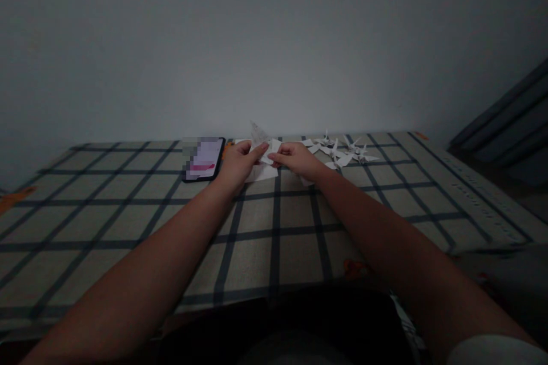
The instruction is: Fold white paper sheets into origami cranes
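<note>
A partly folded piece of white paper (pixel 259 134) is held between my two hands above the far part of the table. My left hand (pixel 243 158) pinches it from the left, thumb on top. From the right, my right hand (pixel 295 157) grips its other side between thumb and fingers. One thin, pointed flap of the paper stands up behind my left thumb. Beneath the hands lies a flat white sheet (pixel 263 173), mostly covered. Several folded white paper cranes (pixel 335 154) rest just right of my right hand.
A phone (pixel 205 158) with a lit screen lies left of my left hand. The checked tablecloth (pixel 252 245) covers the table, which meets a plain wall (pixel 274 45) at the back. Dark folded fabric (pixel 509 108) hangs at the right.
</note>
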A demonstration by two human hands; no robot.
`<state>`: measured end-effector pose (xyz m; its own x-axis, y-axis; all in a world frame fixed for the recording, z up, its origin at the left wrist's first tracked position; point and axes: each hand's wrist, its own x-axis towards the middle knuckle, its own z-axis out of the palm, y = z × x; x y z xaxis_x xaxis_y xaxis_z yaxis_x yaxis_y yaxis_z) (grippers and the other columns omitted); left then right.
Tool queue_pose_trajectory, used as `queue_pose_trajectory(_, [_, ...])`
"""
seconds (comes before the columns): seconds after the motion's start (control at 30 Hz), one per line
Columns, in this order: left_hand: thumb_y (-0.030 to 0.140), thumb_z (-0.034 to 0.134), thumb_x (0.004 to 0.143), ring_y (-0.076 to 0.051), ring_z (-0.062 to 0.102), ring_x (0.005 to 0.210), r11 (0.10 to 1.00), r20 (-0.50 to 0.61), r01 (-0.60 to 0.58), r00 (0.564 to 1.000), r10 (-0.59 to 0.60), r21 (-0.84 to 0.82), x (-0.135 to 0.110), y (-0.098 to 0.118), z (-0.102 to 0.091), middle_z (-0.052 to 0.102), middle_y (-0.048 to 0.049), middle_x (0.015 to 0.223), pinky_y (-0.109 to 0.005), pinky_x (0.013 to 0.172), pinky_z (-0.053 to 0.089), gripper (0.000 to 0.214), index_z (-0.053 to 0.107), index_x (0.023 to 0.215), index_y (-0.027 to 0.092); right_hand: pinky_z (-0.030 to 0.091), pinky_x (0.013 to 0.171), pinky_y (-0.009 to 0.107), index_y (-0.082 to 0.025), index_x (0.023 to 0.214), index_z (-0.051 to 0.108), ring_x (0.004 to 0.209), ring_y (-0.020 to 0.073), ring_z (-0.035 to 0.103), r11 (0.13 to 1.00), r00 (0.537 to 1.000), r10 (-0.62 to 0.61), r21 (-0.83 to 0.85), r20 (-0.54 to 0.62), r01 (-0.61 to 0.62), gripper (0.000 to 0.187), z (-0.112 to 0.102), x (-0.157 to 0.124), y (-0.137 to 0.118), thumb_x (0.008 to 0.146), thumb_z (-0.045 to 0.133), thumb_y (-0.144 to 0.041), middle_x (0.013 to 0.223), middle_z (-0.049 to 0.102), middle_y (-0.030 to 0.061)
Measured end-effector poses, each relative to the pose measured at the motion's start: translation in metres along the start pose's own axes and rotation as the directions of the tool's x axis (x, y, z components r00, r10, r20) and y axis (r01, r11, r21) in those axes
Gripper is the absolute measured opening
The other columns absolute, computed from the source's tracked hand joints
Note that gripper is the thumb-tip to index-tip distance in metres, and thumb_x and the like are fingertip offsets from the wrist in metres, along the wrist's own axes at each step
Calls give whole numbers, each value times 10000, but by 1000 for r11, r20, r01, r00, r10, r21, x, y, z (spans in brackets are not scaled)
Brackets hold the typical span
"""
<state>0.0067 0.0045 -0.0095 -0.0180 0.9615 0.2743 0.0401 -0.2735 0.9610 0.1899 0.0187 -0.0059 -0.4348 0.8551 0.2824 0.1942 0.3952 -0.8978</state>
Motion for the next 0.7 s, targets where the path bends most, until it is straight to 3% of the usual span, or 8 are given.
queue_pose_trajectory(0.1, [543,816,684,-151,583,655,1000,-25,-18,1000,19,11,-2,3,2,677,-11,733,-251,609,439,385,720,771,180,462,682,278,-152,739,665,689,139,599,1000,1000,-12,-17,-15,11,313,0,0,0,853,672,-443,740,694,48])
queue_pose_trajectory(0.27, [530,800,712,-145,571,658,999,0,-36,999,36,-3,-4,7,3,670,-11,737,-249,610,436,373,719,793,175,504,705,290,-152,753,669,698,151,649,994,996,61,86,67,-66,357,3,0,-1,871,655,-489,752,716,65])
queue_pose_trajectory(0.47, [535,785,736,-120,503,586,995,22,-62,998,60,82,-7,11,4,595,10,625,-243,574,398,391,676,694,162,488,681,286,-146,753,700,697,159,644,999,999,33,-3,20,-33,290,4,0,0,832,701,-424,736,719,64])
queue_pose_trajectory(0.7, [539,809,700,-152,623,719,998,-48,21,999,-24,-63,-2,2,2,728,-29,839,-238,623,442,397,722,860,186,473,704,278,-159,745,672,703,142,616,999,996,-32,-15,85,33,247,2,3,3,852,651,-380,731,685,33])
